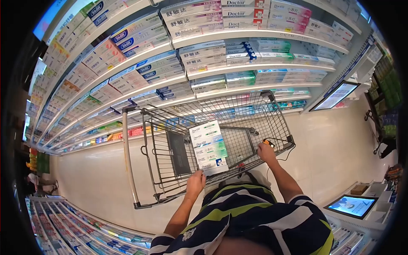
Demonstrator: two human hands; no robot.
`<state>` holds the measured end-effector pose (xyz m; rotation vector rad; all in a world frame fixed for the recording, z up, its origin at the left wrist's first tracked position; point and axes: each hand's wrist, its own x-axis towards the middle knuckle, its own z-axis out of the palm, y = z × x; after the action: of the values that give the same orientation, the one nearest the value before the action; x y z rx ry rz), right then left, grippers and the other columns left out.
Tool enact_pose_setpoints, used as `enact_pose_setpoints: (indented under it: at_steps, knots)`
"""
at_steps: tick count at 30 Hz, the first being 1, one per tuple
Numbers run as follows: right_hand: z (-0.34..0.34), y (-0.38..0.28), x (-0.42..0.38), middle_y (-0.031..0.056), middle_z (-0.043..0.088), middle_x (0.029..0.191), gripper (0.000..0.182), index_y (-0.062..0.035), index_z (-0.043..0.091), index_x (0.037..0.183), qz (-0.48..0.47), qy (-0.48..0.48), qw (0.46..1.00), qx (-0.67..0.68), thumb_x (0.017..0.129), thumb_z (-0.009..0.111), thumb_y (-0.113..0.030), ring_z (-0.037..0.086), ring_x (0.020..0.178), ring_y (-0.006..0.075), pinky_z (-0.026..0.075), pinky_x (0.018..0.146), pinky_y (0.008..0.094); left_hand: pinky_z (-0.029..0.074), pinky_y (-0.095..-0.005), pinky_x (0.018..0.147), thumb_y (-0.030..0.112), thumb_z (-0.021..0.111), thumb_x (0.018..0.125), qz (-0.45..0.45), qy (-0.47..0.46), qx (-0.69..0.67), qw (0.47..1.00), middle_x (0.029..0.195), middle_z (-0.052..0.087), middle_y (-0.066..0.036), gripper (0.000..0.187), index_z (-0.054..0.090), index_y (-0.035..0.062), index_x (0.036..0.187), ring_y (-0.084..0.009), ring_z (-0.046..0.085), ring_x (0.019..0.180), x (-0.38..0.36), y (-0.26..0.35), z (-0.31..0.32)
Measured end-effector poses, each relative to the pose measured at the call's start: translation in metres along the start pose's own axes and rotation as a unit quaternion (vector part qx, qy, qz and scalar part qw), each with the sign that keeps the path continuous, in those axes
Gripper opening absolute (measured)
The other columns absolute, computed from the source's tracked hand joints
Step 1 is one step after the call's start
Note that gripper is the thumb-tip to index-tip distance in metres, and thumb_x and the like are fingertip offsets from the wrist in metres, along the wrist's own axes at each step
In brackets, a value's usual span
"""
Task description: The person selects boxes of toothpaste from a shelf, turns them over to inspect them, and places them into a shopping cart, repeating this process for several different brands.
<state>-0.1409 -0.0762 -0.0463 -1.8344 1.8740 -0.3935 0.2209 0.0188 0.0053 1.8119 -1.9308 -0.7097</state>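
Observation:
A metal wire shopping cart stands side-on in front of me, its handle to the left. My left hand is closed at the cart's near rim, fingertips right beside the lowest of several toothpaste boxes. These white boxes with green and blue ends lie in a row inside the basket, next to a dark panel. Further right, my right hand is closed at the same rim, close to a small orange and black piece with a dark cord hanging by it.
Shelves packed with toothpaste boxes curve along the far side of the cart. More stocked shelves run behind me at the lower left. Lit screens stand at the right and lower right. Pale floor stretches along the aisle.

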Motion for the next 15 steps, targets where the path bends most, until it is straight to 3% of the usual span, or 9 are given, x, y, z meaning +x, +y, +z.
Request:
enact_pose_setpoints:
  at_steps: [4,7,14,15]
  knots:
    - [0.0062,0.0054,0.0001,0.0176,0.064,0.083,0.014,-0.0032,0.061,0.084,-0.015,0.046,0.999,0.006,0.082,0.053,-0.015,0.062,0.079,0.0356,0.049,0.071,0.0452,0.049,-0.0452,0.071,0.016,0.055,0.083,0.001,-0.009,0.008,1.000,0.088,0.063,-0.022,0.021,0.059,0.0002,0.097,-0.0385,0.061,0.079,0.0006,-0.0011,-0.0003]
    - [0.0085,0.0038,0.0008,0.0190,0.063,0.078,0.015,-0.0030,0.062,0.082,-0.017,0.073,0.997,0.003,0.083,0.052,-0.014,0.062,0.075,0.0369,0.050,0.067,0.0451,0.048,-0.0430,0.064,0.015,0.054,0.084,0.033,0.021,0.015,0.999,0.081,0.062,-0.020,0.017,0.060,0.0024,0.093,-0.0368,0.060,0.070,0.0005,-0.0038,0.0007]
    - [0.0017,-0.0036,-0.0006,0.0192,0.063,0.076,0.016,-0.0019,0.061,0.082,-0.011,0.066,0.998,0.003,0.084,0.051,-0.014,0.062,0.074,0.0370,0.049,0.066,0.0452,0.048,-0.0429,0.064,0.016,0.056,0.085,0.045,0.054,0.006,0.998,0.080,0.062,-0.020,0.018,0.060,0.0019,0.094,-0.0363,0.060,0.070,-0.0017,-0.0020,-0.0018]
    - [0.0028,-0.0015,0.0007,0.0195,0.063,0.076,0.016,-0.0011,0.061,0.083,-0.010,0.054,0.998,0.005,0.084,0.051,-0.014,0.062,0.074,0.0368,0.049,0.066,0.0447,0.049,-0.0438,0.066,0.021,0.056,0.086,0.031,0.022,0.014,0.999,0.082,0.062,-0.020,0.022,0.060,0.0009,0.092,-0.0370,0.060,0.073,-0.0016,0.0013,-0.0051]
